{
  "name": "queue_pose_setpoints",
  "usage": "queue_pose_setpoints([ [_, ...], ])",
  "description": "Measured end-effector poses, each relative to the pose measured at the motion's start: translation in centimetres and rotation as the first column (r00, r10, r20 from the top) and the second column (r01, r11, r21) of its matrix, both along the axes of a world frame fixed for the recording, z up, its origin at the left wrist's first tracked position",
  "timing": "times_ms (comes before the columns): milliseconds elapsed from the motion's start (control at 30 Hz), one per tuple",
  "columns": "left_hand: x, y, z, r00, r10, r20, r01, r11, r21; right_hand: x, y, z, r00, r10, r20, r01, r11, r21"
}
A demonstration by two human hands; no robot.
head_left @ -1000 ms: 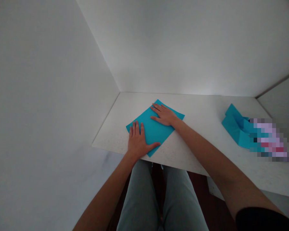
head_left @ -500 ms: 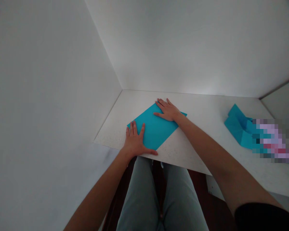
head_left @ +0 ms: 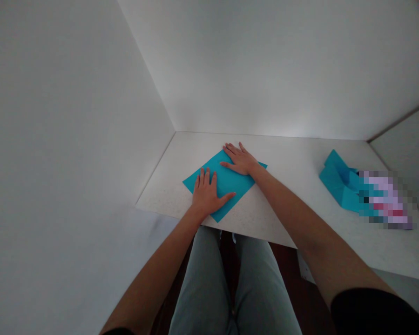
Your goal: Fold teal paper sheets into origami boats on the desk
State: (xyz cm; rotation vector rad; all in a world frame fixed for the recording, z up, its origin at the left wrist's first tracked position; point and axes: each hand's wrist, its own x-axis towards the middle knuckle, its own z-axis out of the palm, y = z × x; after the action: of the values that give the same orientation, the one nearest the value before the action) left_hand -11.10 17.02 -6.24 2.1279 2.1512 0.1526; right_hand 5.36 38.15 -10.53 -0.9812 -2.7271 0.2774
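A sheet of turquoise paper [head_left: 226, 181] lies turned at an angle on the white tabletop, one corner towards me. My left hand [head_left: 207, 193] rests flat on its near left part, fingers spread and thumb pointing right. Across the far part of the sheet lies my right hand [head_left: 240, 160], palm down with its fingers apart. Part of the paper is hidden under both hands, and a small corner shows right of my right wrist. Neither hand grips anything.
On the right of the white table [head_left: 289, 186] stands a folded turquoise paper piece [head_left: 338, 181], beside a blurred pink and purple item [head_left: 387, 200]. White walls bound the table at the left and back. My legs are below its front edge.
My left hand has slid right and away from me, from the sheet's left edge further onto the paper. The right hand stays in place on the sheet. The view has shifted slightly.
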Motion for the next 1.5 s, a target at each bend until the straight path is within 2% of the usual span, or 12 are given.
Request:
queue_pose_setpoints([
  [167,0.1,-0.7,-2.1,1.0,-0.016,0.001,0.016,0.995,0.096,0.6,-0.5,1.0,0.993,0.008,-0.115,-0.008,1.0,0.004],
  [300,0.0,-0.8,-1.9,1.0,-0.018,0.006,0.017,0.995,0.1,1.4,-0.2,1.1,0.978,-0.019,-0.206,0.018,1.0,-0.005],
  [500,0.2,-0.8,-1.7,1.0,-0.017,0.006,0.016,0.995,0.096,3.5,0.9,0.9,0.979,-0.021,-0.203,0.026,0.999,0.019],
  [700,0.4,-0.7,-1.7,1.0,-0.006,0.03,0.003,0.995,0.1,4.3,0.3,2.0,0.958,-0.075,-0.278,0.106,0.989,0.101],
  [767,0.4,-0.7,-1.7,0.999,-0.007,0.038,0.003,0.995,0.104,2.8,-0.9,2.3,0.892,-0.137,-0.43,0.17,0.985,0.039],
  [867,0.4,-0.6,-1.8,0.999,-0.006,0.045,0.001,0.994,0.11,-1.2,-3.4,2.2,0.684,-0.283,-0.672,0.14,0.955,-0.26],
  [933,0.4,-0.5,-1.9,0.999,-0.002,0.043,-0.004,0.993,0.118,-3.8,-5.2,2.0,0.64,-0.366,-0.676,-0.008,0.876,-0.482],
  [1000,0.4,-0.5,-2.0,0.999,-0.004,0.042,-0.001,0.992,0.124,-5.5,-6.6,1.7,0.65,-0.398,-0.648,-0.107,0.796,-0.596],
  [1067,0.5,-0.4,-2.1,0.999,-0.013,0.045,0.008,0.993,0.12,-6.1,-7.4,1.8,0.666,-0.385,-0.639,-0.154,0.767,-0.623],
  [1167,0.5,-0.4,-2.1,0.999,-0.013,0.051,0.008,0.994,0.113,-5.5,-7.2,2.0,0.695,-0.317,-0.645,-0.182,0.791,-0.584],
  [1267,0.5,-0.4,-2.1,0.999,-0.006,0.045,0.0,0.992,0.124,-4.2,-5.9,2.1,0.711,-0.31,-0.632,-0.151,0.81,-0.567],
  [1500,0.6,-0.7,-1.8,0.999,-0.008,0.041,0.003,0.992,0.123,-0.5,-1.8,1.5,0.676,-0.411,-0.612,-0.046,0.805,-0.591],
])
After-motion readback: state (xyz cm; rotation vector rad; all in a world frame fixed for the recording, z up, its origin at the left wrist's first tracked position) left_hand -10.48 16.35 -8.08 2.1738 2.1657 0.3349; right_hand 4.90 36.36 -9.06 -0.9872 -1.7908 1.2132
